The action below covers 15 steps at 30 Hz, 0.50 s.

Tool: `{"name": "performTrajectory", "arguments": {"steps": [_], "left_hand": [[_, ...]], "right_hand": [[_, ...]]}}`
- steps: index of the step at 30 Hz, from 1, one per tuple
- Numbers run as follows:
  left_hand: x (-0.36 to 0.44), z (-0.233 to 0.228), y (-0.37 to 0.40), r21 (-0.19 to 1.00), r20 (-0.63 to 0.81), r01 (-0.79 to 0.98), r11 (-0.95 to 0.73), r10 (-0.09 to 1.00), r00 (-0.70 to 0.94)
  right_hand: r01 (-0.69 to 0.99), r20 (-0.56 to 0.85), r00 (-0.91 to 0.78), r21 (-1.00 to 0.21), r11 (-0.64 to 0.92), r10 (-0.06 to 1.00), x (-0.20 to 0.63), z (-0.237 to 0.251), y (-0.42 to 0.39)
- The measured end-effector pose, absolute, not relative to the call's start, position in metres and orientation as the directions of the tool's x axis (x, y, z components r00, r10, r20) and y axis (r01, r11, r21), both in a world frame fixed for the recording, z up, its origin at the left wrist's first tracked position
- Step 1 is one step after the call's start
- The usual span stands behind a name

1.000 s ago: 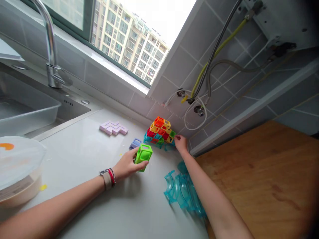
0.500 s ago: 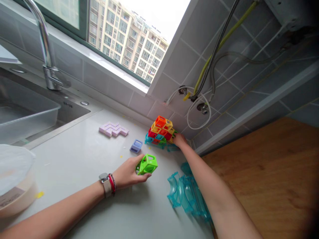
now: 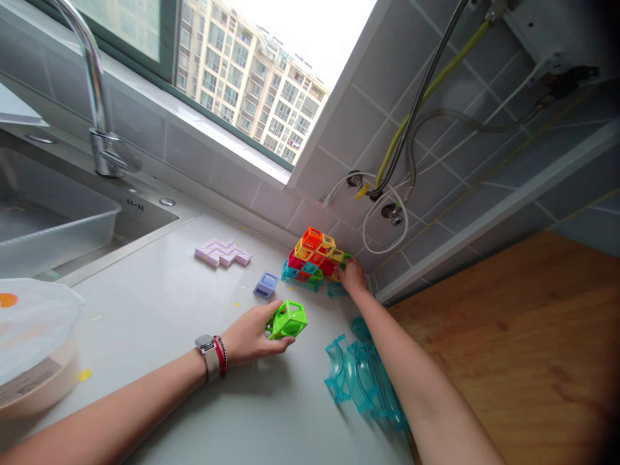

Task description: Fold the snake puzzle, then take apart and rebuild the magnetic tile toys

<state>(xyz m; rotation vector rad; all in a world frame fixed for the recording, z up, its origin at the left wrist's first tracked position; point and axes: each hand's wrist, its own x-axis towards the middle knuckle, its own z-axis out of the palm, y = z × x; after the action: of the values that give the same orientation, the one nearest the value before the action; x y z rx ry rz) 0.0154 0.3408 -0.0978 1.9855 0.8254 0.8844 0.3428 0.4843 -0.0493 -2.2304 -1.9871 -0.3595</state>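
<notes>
My left hand (image 3: 254, 332) is closed around bright green hollow building blocks (image 3: 289, 320), held low over the white counter; the palm hides part of them. Against the wall stands a stepped stack of red, orange, yellow and blue window-like blocks (image 3: 310, 248) on translucent teal pieces. At the stack's right end, my right hand (image 3: 353, 276) has its fingers bent around a small green block (image 3: 345, 260), mostly hidden by the hand. A blue-violet block (image 3: 266, 284) lies between my left hand and the stack.
Lilac zigzag pieces (image 3: 223, 252) lie toward the sink. Teal translucent curved tracks (image 3: 363, 381) rest beside my right forearm. At left are a lidded round tub (image 3: 36, 352) and a sink with a plastic bin (image 3: 58, 226). Hoses (image 3: 400, 139) hang along the tiled wall.
My right hand has shifted slightly at the stack's right end, and more of its back shows. My left hand keeps its hold on the green blocks. The view has moved a little.
</notes>
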Motion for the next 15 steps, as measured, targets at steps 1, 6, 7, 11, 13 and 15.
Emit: {"name": "performTrajectory", "arguments": {"steps": [1, 6, 7, 11, 13, 15], "left_hand": [[0.015, -0.098, 0.341, 0.849, 0.29, 0.233, -0.474, 0.787, 0.544], [0.015, -0.097, 0.341, 0.85, 0.293, 0.224, -0.478, 0.78, 0.553], [0.015, -0.097, 0.341, 0.849, 0.291, 0.226, -0.478, 0.779, 0.555], [0.016, -0.098, 0.341, 0.849, 0.283, 0.235, -0.474, 0.782, 0.555], [0.016, -0.099, 0.341, 0.85, 0.285, 0.233, -0.472, 0.785, 0.55], [0.016, -0.1, 0.342, 0.852, 0.291, 0.224, -0.473, 0.785, 0.547]], "right_hand": [[0.99, 0.287, 0.105, 0.065, -0.129, 0.952, 0.343, -0.047, 0.484], [0.986, 0.328, 0.097, 0.093, -0.135, 0.94, 0.344, -0.034, 0.481], [0.986, 0.322, 0.097, 0.098, -0.135, 0.942, 0.343, -0.032, 0.481], [0.983, 0.286, 0.118, 0.1, -0.152, 0.951, 0.342, -0.029, 0.479], [0.982, 0.27, 0.138, 0.09, -0.168, 0.953, 0.341, -0.03, 0.478], [0.979, 0.258, 0.165, 0.07, -0.189, 0.952, 0.341, -0.031, 0.476]]}}
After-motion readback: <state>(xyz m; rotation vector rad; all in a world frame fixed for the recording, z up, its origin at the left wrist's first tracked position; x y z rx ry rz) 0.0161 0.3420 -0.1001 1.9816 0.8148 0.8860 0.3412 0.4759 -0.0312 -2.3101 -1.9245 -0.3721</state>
